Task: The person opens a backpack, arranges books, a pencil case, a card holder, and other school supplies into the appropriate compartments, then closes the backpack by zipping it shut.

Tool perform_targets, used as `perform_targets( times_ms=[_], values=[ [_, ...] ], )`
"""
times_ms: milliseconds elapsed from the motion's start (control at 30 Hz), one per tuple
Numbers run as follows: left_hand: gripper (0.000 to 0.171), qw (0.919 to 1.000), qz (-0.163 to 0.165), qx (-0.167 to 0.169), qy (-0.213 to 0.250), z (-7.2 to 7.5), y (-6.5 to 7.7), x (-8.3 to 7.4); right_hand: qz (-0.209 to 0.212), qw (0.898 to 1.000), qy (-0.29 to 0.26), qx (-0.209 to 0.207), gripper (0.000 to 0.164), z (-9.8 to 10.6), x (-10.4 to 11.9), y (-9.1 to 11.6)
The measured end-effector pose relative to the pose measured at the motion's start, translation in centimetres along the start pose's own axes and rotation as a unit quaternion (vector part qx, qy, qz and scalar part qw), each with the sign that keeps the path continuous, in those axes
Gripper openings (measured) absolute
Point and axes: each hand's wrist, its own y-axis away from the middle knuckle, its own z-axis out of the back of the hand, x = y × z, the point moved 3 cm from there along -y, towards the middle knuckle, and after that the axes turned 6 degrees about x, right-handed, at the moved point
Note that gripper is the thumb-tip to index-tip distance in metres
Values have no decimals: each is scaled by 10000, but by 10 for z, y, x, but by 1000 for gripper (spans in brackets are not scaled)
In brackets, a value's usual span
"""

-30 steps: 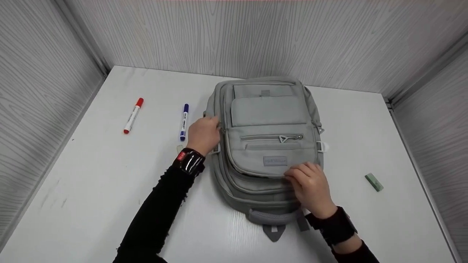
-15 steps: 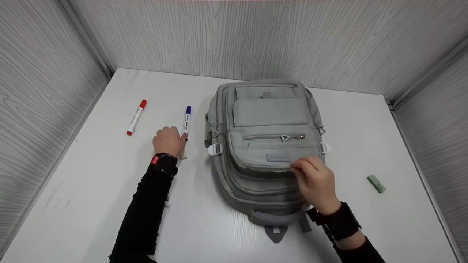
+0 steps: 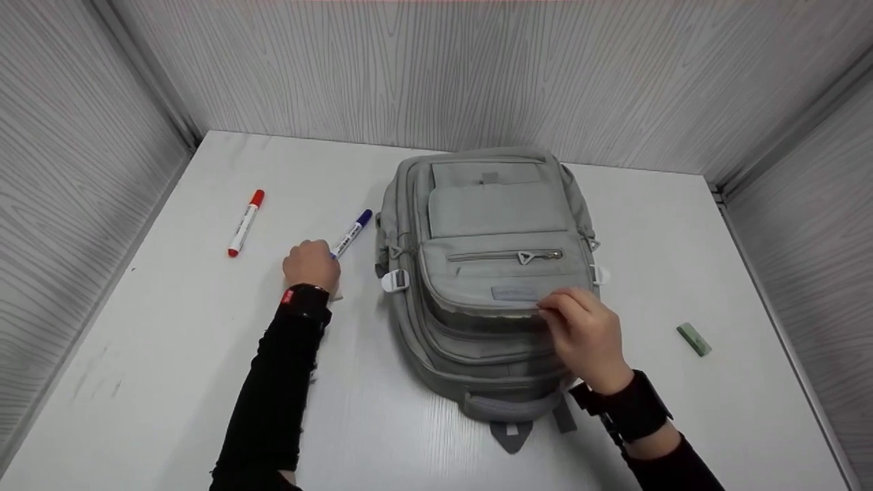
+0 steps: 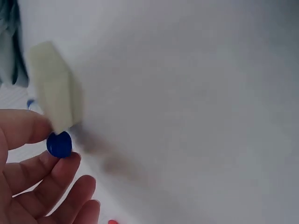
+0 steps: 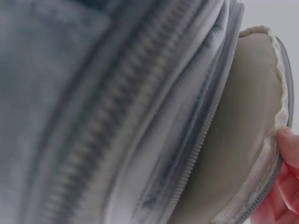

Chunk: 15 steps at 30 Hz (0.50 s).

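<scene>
My left hand point(image 3: 310, 264) pinches a blue-capped whiteboard marker point(image 3: 353, 232) at its near end, left of the backpack. In the left wrist view, thumb and fingers meet around the marker's blue end point(image 4: 59, 145). A pale cream block point(image 4: 55, 88), like an eraser, lies right by the thumb, mostly hidden in the head view. My right hand point(image 3: 588, 334) grips the edge of the grey backpack's point(image 3: 501, 208) front pocket flap. From the right wrist, the unzipped flap's beige lining point(image 5: 243, 93) shows, its edge held away from the bag by thumb and fingers.
A red-capped marker point(image 3: 245, 224) lies on the white table point(image 3: 170, 354) at the left. A small green block point(image 3: 694, 339) lies to the right of the backpack. Wood-grain panels point(image 3: 436, 68) enclose the back and sides.
My left hand has left the backpack's left side and reached the blue marker, which has swung clockwise toward the bag. My right hand has raised the pocket flap slightly, widening the gap.
</scene>
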Motion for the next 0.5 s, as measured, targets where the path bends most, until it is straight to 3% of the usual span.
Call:
perform_targets(
  times_ms=[100,233,367,500],
  values=[
    [20,9997,-209,-64,110,16,7,3,6,9998,45,-177,15,4,0,-10],
    [18,9959,-804,-287,289,44,29,2,4,9990,114,-427,16,10,2,-25],
    [16,9867,-1519,-480,319,66,67,-2,-34,9981,148,-591,14,17,4,-39],
    [11,9748,-2065,-766,343,79,109,-8,-40,9971,135,-743,13,22,5,-51]
  ],
)
